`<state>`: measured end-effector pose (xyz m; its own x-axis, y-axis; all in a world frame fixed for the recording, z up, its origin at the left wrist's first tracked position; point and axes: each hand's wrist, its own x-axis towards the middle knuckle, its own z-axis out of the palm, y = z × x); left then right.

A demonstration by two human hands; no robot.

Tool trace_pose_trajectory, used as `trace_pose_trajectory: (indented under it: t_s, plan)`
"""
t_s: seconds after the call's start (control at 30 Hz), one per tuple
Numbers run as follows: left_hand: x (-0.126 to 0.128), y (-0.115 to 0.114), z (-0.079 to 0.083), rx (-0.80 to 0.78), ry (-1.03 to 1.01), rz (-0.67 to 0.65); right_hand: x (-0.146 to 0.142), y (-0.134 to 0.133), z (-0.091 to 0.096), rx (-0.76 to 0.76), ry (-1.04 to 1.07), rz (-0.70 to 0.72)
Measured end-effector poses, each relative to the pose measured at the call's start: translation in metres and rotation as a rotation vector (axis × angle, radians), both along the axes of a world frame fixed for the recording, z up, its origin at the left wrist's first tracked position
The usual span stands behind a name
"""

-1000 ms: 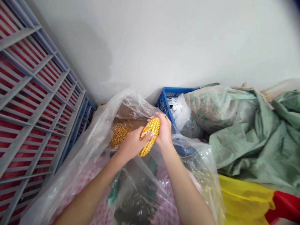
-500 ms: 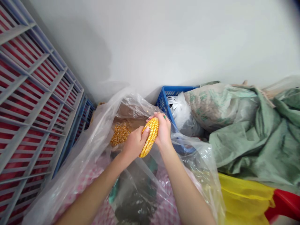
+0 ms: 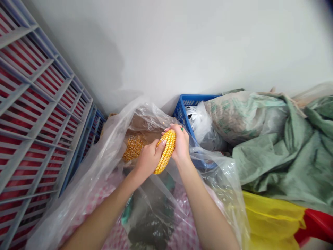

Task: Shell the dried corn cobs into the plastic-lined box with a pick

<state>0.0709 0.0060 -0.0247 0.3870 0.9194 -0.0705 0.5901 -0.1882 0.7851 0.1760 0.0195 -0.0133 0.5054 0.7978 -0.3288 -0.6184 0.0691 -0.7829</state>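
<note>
Both hands grip one yellow corn cob (image 3: pixel 166 151), tilted with its upper end leaning right. My left hand (image 3: pixel 149 156) closes on its left side, thumb lying along the kernels. Around the upper right side wraps my right hand (image 3: pixel 181 142). A thin dark rod with a small green part (image 3: pixel 182 127) sticks up by the right fingers; what it belongs to is hidden. Beneath the hands a clear plastic bag (image 3: pixel 104 166) gapes, with a pile of loose corn kernels (image 3: pixel 133 147) inside, left of the cob.
Stacked plastic crates (image 3: pixel 44 114) rise on the left. At the right stands a blue basket (image 3: pixel 179 107) with white plastic bags (image 3: pixel 200 121), beside a full woven sack (image 3: pixel 234 114) and green cloth (image 3: pixel 283 159). Yellow mesh (image 3: pixel 270 215) lies at lower right. A white wall is behind.
Almost nothing differs. The hands and the cob have shifted very slightly left and up, and both hands keep their grip.
</note>
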Motion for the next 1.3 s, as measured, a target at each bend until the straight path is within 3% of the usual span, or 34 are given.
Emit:
trace_pose_trajectory:
  t_s: [0.1, 0.17, 0.23, 0.3, 0.33, 0.43, 0.5, 0.67, 0.8, 1.3]
  plan:
    - [0.002, 0.001, -0.002, -0.051, -0.029, 0.132, -0.002, 0.0, 0.001, 0.008, 0.006, -0.004]
    - [0.003, 0.005, -0.005, -0.188, -0.108, 0.213, -0.003, 0.0, 0.001, 0.012, 0.005, -0.012]
    - [0.003, 0.011, -0.007, -0.378, -0.259, 0.234, -0.001, 0.001, 0.002, 0.011, 0.01, -0.024]
    - [0.0, 0.017, -0.01, -0.437, -0.361, 0.23, 0.002, 0.002, 0.002, -0.002, 0.032, -0.054]
    - [-0.002, 0.02, -0.012, -0.357, -0.343, 0.239, 0.004, 0.002, 0.002, -0.01, 0.048, -0.071]
    - [-0.012, 0.027, -0.014, 0.122, -0.047, 0.264, 0.011, 0.003, 0.002, -0.019, 0.068, -0.119]
    - [-0.018, 0.026, -0.011, 0.281, 0.121, 0.203, 0.015, 0.003, 0.002, -0.007, 0.049, -0.14]
    - [-0.017, 0.007, 0.003, 0.188, 0.097, 0.065, 0.018, 0.003, 0.002, 0.017, 0.019, -0.171]
    - [-0.005, -0.007, 0.005, 0.118, 0.217, -0.054, 0.015, 0.005, 0.002, -0.003, -0.02, -0.183]
    - [0.002, -0.012, -0.005, 0.129, 0.288, -0.115, 0.015, 0.004, -0.001, -0.014, -0.046, -0.157]
